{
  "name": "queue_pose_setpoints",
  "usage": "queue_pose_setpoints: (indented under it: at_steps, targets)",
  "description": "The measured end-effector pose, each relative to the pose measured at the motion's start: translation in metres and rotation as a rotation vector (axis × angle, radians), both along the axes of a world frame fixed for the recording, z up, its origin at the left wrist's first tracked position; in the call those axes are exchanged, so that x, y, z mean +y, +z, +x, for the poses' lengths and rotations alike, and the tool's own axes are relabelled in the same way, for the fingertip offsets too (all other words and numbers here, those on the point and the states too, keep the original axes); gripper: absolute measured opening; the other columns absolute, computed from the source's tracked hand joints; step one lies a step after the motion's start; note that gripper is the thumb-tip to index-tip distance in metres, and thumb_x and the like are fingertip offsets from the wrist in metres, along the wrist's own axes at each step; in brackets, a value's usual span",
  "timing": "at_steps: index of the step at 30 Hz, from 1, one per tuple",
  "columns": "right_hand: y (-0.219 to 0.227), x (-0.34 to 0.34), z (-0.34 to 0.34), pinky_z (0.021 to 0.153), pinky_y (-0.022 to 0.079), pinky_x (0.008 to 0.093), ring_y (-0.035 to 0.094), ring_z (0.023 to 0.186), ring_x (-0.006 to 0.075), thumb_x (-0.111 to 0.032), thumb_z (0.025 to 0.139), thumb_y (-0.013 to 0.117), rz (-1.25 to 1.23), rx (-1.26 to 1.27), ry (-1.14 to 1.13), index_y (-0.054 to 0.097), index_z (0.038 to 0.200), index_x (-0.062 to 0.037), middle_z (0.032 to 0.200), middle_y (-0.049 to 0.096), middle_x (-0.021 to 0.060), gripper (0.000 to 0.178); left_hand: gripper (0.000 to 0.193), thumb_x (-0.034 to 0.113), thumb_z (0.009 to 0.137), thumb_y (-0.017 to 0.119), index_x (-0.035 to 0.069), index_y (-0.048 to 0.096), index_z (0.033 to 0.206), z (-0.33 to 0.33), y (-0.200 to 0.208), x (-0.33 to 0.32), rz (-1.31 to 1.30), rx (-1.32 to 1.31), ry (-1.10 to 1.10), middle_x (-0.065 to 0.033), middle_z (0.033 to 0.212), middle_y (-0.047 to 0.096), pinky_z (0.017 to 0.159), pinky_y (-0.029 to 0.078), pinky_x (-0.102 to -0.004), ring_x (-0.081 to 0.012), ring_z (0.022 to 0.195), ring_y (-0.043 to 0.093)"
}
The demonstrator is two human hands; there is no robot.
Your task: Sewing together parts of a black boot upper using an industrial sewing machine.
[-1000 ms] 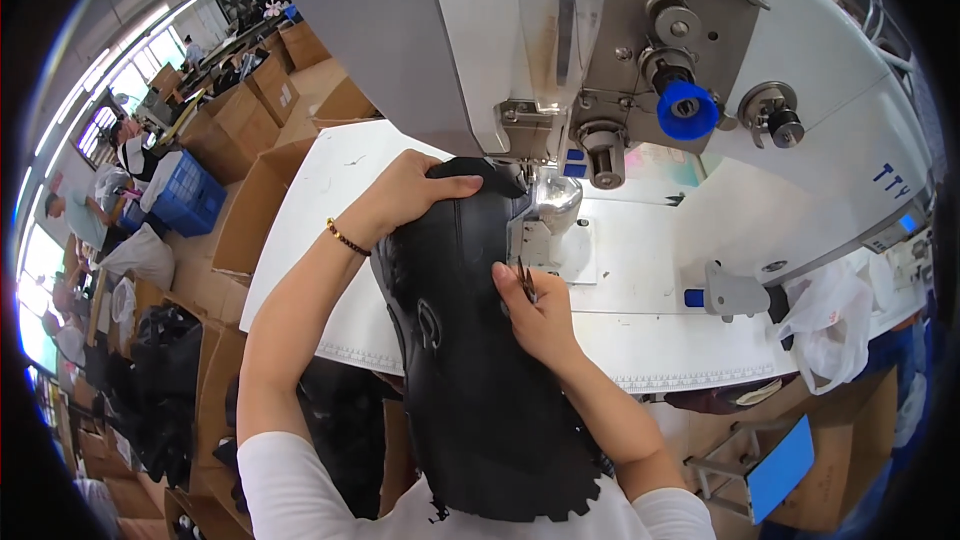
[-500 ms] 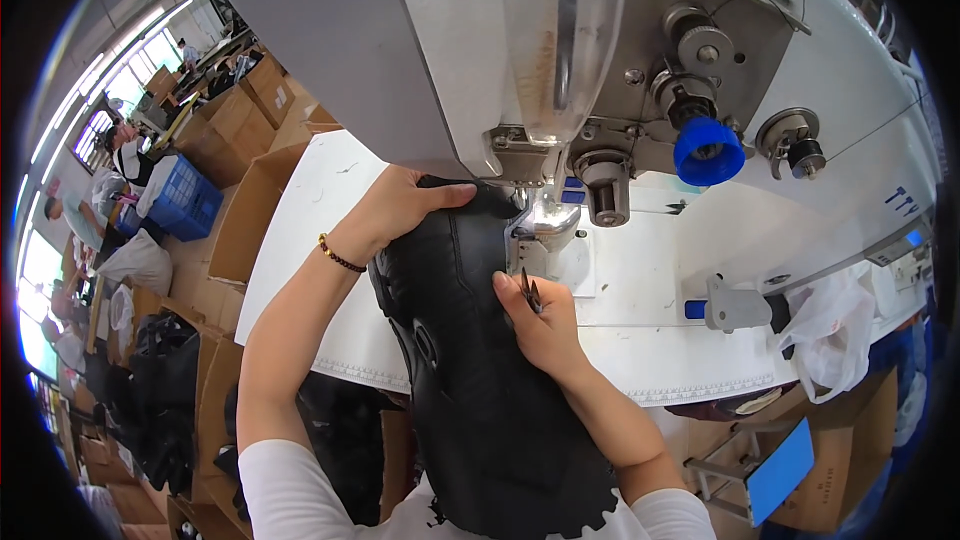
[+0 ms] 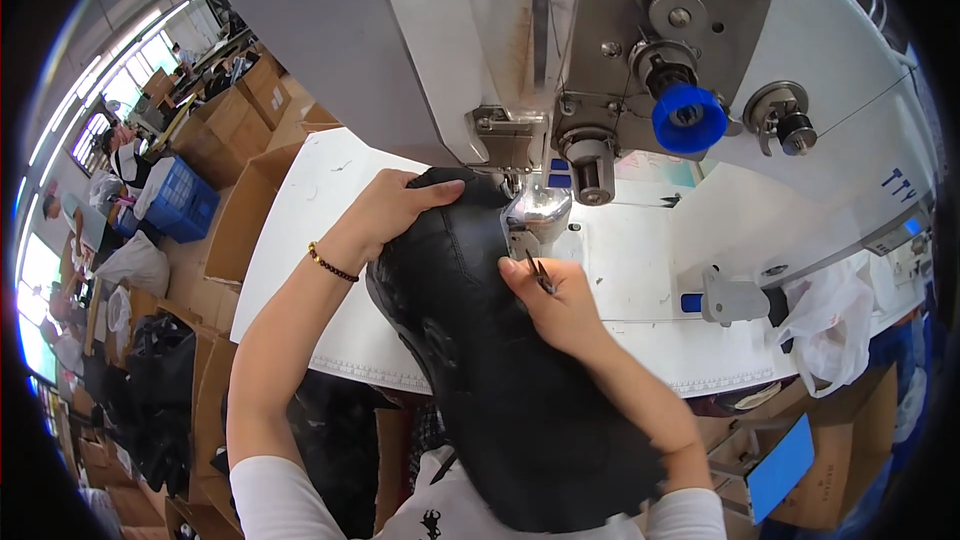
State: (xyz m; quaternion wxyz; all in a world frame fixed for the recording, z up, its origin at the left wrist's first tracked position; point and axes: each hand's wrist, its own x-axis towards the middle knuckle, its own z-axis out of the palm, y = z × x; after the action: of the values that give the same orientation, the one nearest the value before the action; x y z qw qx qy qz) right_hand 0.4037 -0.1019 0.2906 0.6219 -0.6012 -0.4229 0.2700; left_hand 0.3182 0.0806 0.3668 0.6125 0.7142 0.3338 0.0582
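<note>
A black leather-like sewn piece (image 3: 530, 400) hangs from the sewing machine's needle area toward my lap, its lower end jagged. My left hand (image 3: 405, 208) grips its upper left edge, thumb on top and fingers partly hidden. At the right edge my right hand (image 3: 557, 302) pinches the piece between thumb and fingers. A small pair of dark thread snips (image 3: 541, 275) is tucked in that same hand, blades pointing up. The piece's upper right edge lies against the machine's presser foot area (image 3: 512, 185), above a shiny metal post (image 3: 540, 210); the needle tip is hard to make out.
The grey-white sewing machine head (image 3: 330, 50) looms above my hands, with a blue knob (image 3: 690, 118) on it. Its white table (image 3: 640, 340) has a ruler along the near edge. Cardboard boxes (image 3: 255, 205) stand left; a plastic bag (image 3: 835, 320) hangs right. Other people are at far left.
The lower end of the black piece has swung to the right. My right hand has moved slightly right with its edge, while my left keeps its grip. The machine sits a little further left in view.
</note>
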Motion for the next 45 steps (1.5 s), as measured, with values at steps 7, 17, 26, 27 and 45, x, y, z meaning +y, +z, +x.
queue_pose_setpoints:
  at_steps: [7,17,26,27,45]
  targets:
    - [0.038,-0.034,0.044,0.045,0.037,0.0348,0.049,0.046,0.0304,-0.031,0.078,0.060,-0.065,-0.736,0.254,0.051,0.060,-0.0055,0.049,0.048,0.0116,0.033,0.035,0.017,0.078,0.064,-0.006,0.054,0.102,-0.026,-0.012,-0.014,-0.363,-0.111,-0.132,-0.0099,0.090,0.061,0.072,0.051,-0.0272,-0.0153,0.077,0.062]
    - [0.048,-0.043,0.046,0.050,0.038,0.0303,0.052,0.053,0.0265,-0.020,0.080,0.058,-0.334,-0.664,0.154,0.057,0.073,-0.0017,0.059,0.053,0.0143,0.019,0.028,0.010,0.078,0.062,-0.006,0.055,0.099,-0.031,-0.026,-0.043,-0.444,-0.310,0.019,-0.0115,0.090,0.061,0.069,0.051,-0.0280,-0.0176,0.076,0.061]
    - [0.039,-0.041,0.060,0.052,0.041,0.0327,0.056,0.055,0.0270,-0.015,0.071,0.060,-0.233,-0.576,0.219,0.061,0.082,-0.0082,0.063,0.058,0.0098,0.013,0.021,0.010,0.079,0.062,-0.007,0.058,0.090,-0.028,-0.025,-0.048,-0.409,-0.368,0.068,-0.0098,0.082,0.062,0.062,0.051,-0.0269,-0.0152,0.070,0.061]
    - [0.038,-0.040,0.062,0.052,0.041,0.0327,0.056,0.055,0.0270,-0.015,0.071,0.060,-0.236,-0.573,0.222,0.061,0.082,-0.0082,0.063,0.058,0.0098,0.013,0.020,0.010,0.079,0.062,-0.006,0.059,0.090,-0.027,-0.025,-0.049,-0.401,-0.374,0.066,-0.0096,0.082,0.063,0.062,0.051,-0.0265,-0.0148,0.070,0.061]
    - [0.053,-0.034,0.076,0.051,0.040,0.0279,0.052,0.052,0.0229,-0.014,0.077,0.059,-0.221,-0.516,0.209,0.063,0.086,-0.0043,0.064,0.058,0.0125,0.014,0.020,0.012,0.078,0.062,-0.007,0.060,0.085,-0.015,-0.023,-0.054,-0.296,-0.406,0.095,-0.0086,0.079,0.063,0.058,0.050,-0.0240,-0.0117,0.068,0.060]
